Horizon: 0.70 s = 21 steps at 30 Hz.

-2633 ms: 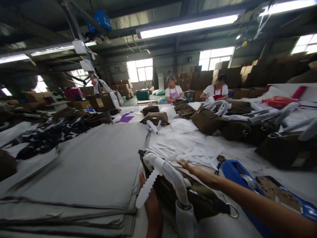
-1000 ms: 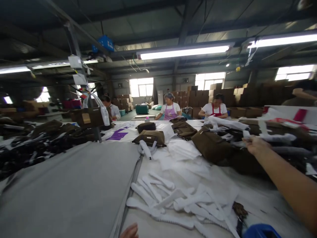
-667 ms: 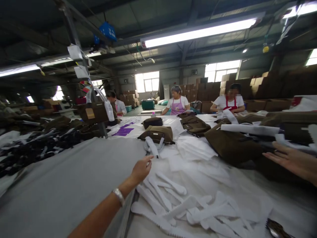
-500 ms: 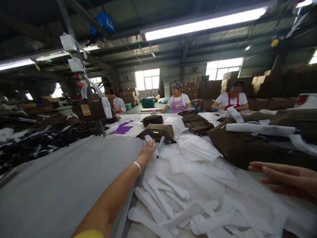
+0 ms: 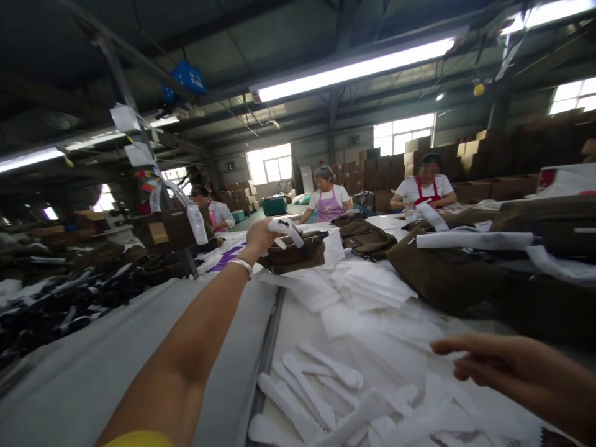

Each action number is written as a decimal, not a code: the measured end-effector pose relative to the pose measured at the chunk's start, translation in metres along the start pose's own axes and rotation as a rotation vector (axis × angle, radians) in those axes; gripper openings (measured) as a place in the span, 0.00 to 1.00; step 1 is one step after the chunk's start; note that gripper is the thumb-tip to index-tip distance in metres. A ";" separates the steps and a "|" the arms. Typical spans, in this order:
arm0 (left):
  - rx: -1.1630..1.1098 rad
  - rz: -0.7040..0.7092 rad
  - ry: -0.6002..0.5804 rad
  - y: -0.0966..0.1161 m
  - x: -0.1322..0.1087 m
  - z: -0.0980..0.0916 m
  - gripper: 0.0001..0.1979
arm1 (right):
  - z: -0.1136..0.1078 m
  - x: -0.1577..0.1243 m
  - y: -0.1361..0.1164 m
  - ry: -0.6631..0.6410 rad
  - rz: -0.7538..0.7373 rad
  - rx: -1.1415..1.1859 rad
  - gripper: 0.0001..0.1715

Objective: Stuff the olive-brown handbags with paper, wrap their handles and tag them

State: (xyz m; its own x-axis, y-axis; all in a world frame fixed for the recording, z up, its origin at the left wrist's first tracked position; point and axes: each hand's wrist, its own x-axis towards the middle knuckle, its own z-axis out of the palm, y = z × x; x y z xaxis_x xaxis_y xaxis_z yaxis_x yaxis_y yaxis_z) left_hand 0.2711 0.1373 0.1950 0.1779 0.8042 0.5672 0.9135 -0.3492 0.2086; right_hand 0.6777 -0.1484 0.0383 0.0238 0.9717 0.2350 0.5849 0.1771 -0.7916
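My left hand [image 5: 261, 239], with a bracelet at the wrist, is closed on the white-wrapped handle of an olive-brown bag [image 5: 298, 257] at the far end of the table. The handle is raised over the top of the bag, and my fingers are partly hidden behind it. At the right, my right hand [image 5: 516, 372] hovers above the table with its fingers stretched out, holding nothing. Below it and to its left lie thin white sheets [image 5: 372, 323] and a heap of white strips with notched edges [image 5: 316, 391].
More olive-brown bags [image 5: 433, 267] are piled at the right, some with white-wrapped handles. A grey-covered surface [image 5: 200, 347] runs along the left, and a metal post [image 5: 125, 81] rises beyond it. Several co-workers, one in a purple apron [image 5: 329, 208], are across the table.
My left hand has risen from the front of the bag, lifting the handle up and away from me; the bag has turned. My right hand has moved left.
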 end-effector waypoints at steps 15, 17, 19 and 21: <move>-0.614 0.069 -0.417 0.139 -0.186 -0.189 0.12 | 0.045 -0.083 -0.200 0.224 -0.382 -0.002 0.23; -0.666 0.067 -0.506 0.152 -0.218 -0.197 0.11 | 0.048 -0.096 -0.205 0.224 -0.332 -0.051 0.29; -0.706 0.064 -0.557 0.162 -0.243 -0.205 0.08 | 0.051 -0.106 -0.206 0.151 -0.290 -0.080 0.33; -0.743 0.044 -0.583 0.172 -0.262 -0.212 0.07 | 0.053 -0.111 -0.204 0.082 -0.288 -0.089 0.26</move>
State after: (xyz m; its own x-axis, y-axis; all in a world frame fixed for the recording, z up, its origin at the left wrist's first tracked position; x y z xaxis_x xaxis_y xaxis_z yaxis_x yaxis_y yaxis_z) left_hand 0.3043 -0.2352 0.2513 0.5452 0.8265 0.1406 0.4706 -0.4404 0.7646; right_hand 0.5122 -0.2841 0.1439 -0.0902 0.8670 0.4901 0.6454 0.4257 -0.6342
